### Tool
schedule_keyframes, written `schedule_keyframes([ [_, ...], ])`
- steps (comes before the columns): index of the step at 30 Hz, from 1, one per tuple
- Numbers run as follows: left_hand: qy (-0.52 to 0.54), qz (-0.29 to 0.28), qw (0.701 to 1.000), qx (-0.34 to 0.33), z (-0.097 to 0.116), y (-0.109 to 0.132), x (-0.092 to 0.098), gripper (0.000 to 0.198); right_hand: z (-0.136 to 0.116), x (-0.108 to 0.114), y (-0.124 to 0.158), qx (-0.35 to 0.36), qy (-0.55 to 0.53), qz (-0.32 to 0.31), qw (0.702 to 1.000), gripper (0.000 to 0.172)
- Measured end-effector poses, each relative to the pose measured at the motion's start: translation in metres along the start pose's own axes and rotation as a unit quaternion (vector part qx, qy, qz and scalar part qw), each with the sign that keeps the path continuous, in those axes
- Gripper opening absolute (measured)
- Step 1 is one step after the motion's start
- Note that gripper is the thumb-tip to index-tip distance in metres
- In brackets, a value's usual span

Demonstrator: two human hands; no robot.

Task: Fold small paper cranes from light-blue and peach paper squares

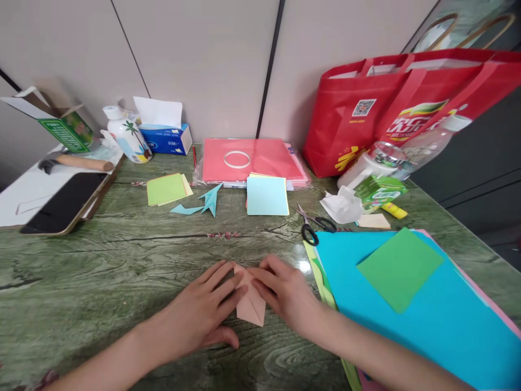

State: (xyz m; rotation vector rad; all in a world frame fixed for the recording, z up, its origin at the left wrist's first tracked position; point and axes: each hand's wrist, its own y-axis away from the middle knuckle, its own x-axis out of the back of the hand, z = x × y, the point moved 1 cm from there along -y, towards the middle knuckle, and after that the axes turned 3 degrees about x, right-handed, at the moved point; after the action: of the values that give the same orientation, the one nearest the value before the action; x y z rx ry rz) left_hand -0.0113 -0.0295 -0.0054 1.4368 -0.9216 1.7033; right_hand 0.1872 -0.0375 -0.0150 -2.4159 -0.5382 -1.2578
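A small folded piece of pale pink paper point(251, 305) lies on the green wood-patterned table, with a crease line running down it. My left hand point(211, 298) rests on its left side, fingertips on the upper part, fingers somewhat spread and thumb out to the side. On the upper right edge, my right hand point(280, 288) has its thumb and forefinger pinched against the paper. Above the hands sit a folded light-blue paper figure point(210, 201) and a stack of light-blue square sheets point(267, 195).
Scissors point(311, 222) lie right of the square stack. Large blue sheets point(382, 271) with a green square point(401, 270) cover the right side. A phone point(65, 203) and a hammer point(77, 161) are at left. Red bags point(354, 119) stand at the back right.
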Motion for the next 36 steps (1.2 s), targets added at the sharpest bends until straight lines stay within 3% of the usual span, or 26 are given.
schedule_keyframes([
  [7, -0.001, 0.008, 1.0, -0.003, 0.0, 0.0, -0.006, 0.071, 0.008, -0.004, 0.006, 0.074, -0.037, 0.018, 0.996, 0.03],
  [18, 0.011, 0.014, 0.999, 0.029, 0.009, 0.004, -0.013, 0.065, 0.006, 0.016, 0.004, 0.076, -0.05, -0.091, 0.992, 0.039],
  [26, -0.028, 0.037, 0.999, -0.015, 0.01, 0.002, -0.009, 0.057, 0.008, 0.017, 0.003, 0.085, -0.063, -0.102, 0.989, 0.037],
  [30, -0.023, 0.016, 0.999, -0.016, 0.01, 0.003, -0.006, 0.047, 0.008, 0.019, 0.002, 0.09, -0.07, -0.104, 0.988, 0.037],
  [36, -0.009, 0.002, 1.0, -0.025, 0.007, 0.004, -0.004, 0.052, 0.014, 0.018, 0.001, 0.1, -0.095, -0.101, 0.985, 0.038],
])
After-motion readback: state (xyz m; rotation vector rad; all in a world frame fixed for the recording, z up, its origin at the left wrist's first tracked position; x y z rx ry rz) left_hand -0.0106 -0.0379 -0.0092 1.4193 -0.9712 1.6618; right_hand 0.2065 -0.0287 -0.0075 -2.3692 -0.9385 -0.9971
